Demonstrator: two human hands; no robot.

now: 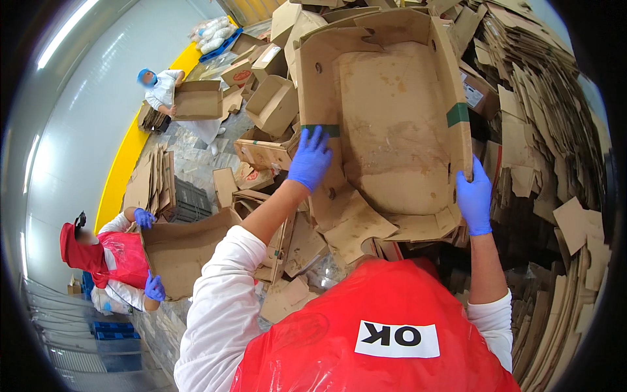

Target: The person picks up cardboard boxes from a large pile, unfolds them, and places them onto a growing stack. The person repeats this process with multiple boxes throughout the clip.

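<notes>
Shallow rect. cardbd box [400,124], stained

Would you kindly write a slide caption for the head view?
Gloved left hand and right hand hold an open box, cardboard stacked at right, two co-workers at left.

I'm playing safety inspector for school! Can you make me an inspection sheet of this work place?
Surface: grey floor, partly covered by cardboard.
Job's things: one large open cardboard box, stained inside, green tape on its side walls.
Clutter: loose boxes in a jumble ahead; stacked flattened cardboard on the right.
Hands: blue-gloved; left hand on the box's left wall, right hand gripping its right wall.
Cables: nothing seen.
Surroundings: two co-workers on the left, one in a red apron, one in white, each holding a box; blue pallets at lower left.
</notes>
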